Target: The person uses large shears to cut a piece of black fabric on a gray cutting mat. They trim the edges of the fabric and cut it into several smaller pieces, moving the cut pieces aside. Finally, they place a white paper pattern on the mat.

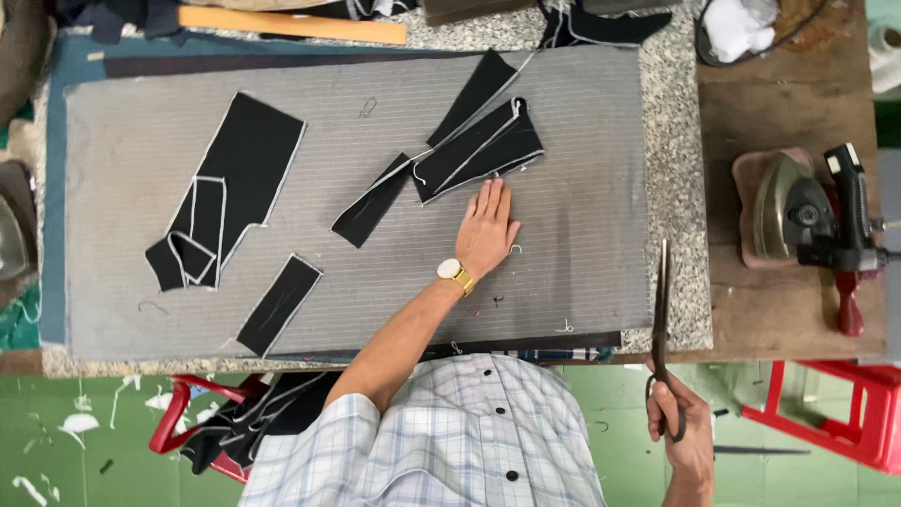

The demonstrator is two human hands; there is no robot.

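- Keeps the left hand [488, 230] open and flat, palm down on the striped grey pad [582, 216], fingertips touching the lower edge of a black cloth piece [479, 150]; grips nothing.
- Holds a pair of scissors [663, 310] in the right hand [678, 432], fingers closed through the handles, blades shut and pointing away from the body, off the pad's near right corner and touching no cloth.
- Shows a gold wristwatch [450, 270] on the left wrist.
- Judging by the layout, well along: already cut and edged in white thread, a large black panel [235, 178] at the left, a short strip [279, 303] near the front edge and a narrow strip [371, 211] just beside the piece under the fingers.
- Seemingly left undone: thread tails trailing from the middle piece, and a heap of black pieces [253, 418] waiting below the table at the left.
- Off to the right, well apart from the cloth: an iron [798, 211] parked on its rest.
- Along the far edge: a wooden ruler [291, 23], partly covered by dark cloth.
- Hard to make out: whether the middle piece is one layer or several overlapping; what supports the heap, apart from a bit of red frame.
- Cut off: the far table edge, the white bundle at top right, most of the red stool [845, 413].
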